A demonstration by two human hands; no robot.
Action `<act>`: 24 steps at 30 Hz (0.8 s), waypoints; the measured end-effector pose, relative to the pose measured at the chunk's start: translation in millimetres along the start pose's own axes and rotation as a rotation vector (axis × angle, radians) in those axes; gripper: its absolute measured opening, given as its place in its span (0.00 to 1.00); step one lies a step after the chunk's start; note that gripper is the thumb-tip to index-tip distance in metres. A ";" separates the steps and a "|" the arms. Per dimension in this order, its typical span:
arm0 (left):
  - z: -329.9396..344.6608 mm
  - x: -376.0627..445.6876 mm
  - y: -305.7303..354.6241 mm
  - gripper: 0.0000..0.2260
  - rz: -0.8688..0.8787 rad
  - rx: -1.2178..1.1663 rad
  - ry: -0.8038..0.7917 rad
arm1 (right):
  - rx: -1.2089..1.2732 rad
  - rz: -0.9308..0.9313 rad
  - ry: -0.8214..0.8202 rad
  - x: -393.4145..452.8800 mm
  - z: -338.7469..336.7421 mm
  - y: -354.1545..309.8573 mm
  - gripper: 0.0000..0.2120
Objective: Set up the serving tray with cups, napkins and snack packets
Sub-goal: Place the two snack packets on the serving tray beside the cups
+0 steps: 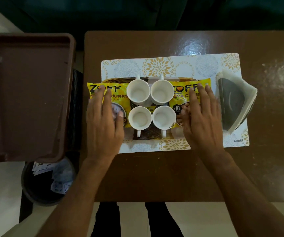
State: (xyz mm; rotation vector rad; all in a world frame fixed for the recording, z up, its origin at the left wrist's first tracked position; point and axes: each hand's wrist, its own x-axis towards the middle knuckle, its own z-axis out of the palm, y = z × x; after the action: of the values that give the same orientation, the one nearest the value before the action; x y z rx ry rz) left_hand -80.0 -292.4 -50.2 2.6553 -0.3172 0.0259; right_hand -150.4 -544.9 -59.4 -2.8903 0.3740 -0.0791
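Note:
A patterned serving tray lies on a floral placemat. Several white cups stand in a square block at its middle, handles pointing away and toward me. A yellow snack packet lies at the tray's left end, and my left hand rests flat on it with straight fingers. A second yellow packet lies at the right end under my right hand, also flat. A stack of white napkins in a dark holder sits on the mat, right of the tray.
The brown table runs off the right edge. A brown plastic crate stands left of it, beside the table. Below the crate is a dark round bin with wrappers inside. My legs show at the table's near edge.

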 end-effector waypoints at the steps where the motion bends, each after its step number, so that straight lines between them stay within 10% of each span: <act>1: -0.5 7.3 -8.3 0.27 0.021 0.094 -0.030 | -0.042 -0.008 -0.042 3.6 1.0 2.8 0.27; 24: 18.9 20.3 -38.0 0.33 0.071 0.268 -0.216 | -0.085 0.012 -0.141 9.7 16.4 5.7 0.31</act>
State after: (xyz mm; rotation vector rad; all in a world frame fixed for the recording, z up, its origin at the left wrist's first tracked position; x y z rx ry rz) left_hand -52.3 -272.4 -82.5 2.9164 -0.5106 -0.2117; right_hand -141.1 -549.2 -76.4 -2.9545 0.3779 0.1460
